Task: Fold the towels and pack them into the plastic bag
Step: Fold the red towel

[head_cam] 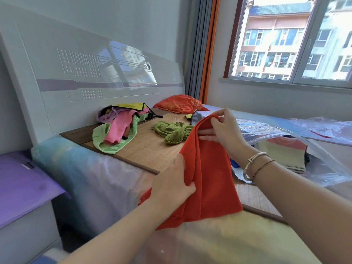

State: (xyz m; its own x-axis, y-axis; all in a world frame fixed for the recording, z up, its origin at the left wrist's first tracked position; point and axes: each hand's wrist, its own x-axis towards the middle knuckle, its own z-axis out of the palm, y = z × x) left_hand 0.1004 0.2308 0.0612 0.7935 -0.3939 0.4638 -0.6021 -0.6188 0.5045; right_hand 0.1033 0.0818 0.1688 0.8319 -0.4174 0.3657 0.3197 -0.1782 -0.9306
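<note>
A red towel [211,178] hangs doubled over in front of me above the bed's near edge. My right hand [222,128] pinches its top fold. My left hand [171,180] grips its left edge lower down. An olive-green towel [173,131] lies crumpled on the bamboo mat [150,147] behind it. A heap of pink, light green, purple and yellow towels [118,126] sits by the headboard. To the right lies a clear plastic bag [297,141] with folded cloth inside.
An orange-red pillow [181,103] lies at the head of the bed, with a small grey cloth [197,117] in front of it. A purple nightstand top [21,185] is at the left. More clear plastic [323,128] covers the mattress at the right.
</note>
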